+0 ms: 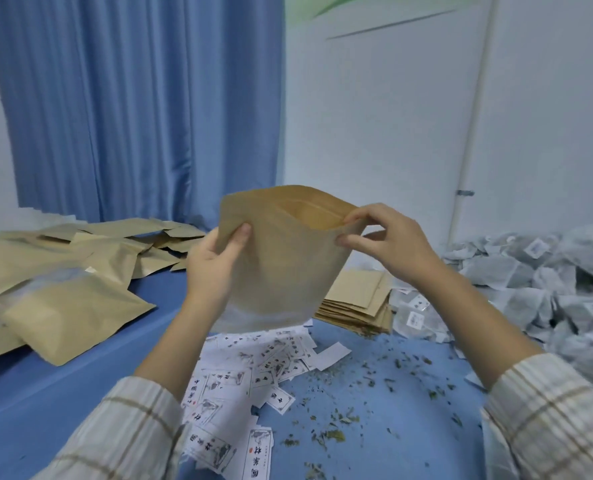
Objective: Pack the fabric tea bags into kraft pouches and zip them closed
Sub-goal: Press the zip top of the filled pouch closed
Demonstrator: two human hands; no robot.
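Sleeves (pixel 122 424) at the bottom edge: plaid, one on each of our forearms. Between them, printed labels (pixel 232 386) lie scattered on the blue table (pixel 45 393), with loose tea crumbs (pixel 368 379) to their right.

We hold one pouch (pixel 281 265) up over the table, above the labels, mouth at the top and gaping at its right end. Left hand (pixel 215 265) grips the pouch's left edge: thumb pressed flat on the front face, fingers hidden behind it. Right hand (pixel 388 240) pinches the top right corner of the mouth, thumb and forefinger curled on the near lip, the other fingers bent above the rim. We can't tell what's inside the pouch; the lower part looks paler and slightly bulged.

Left of the hands, filled pouches (pixel 70 313) lie in a loose heap on the table, more flat ones (pixel 142 233) behind them toward the curtain (pixel 132 109). Just behind the held pouch, right of centre, an empty-pouch stack (pixel 361 303) lies flat. Tea bags (pixel 530 282) are piled at the right, grey mesh with small tags, a few touching the stack's right side.

Far back: the curtain on the left, white wall (pixel 374 116) with a vertical pipe (pixel 475 109) on the right.
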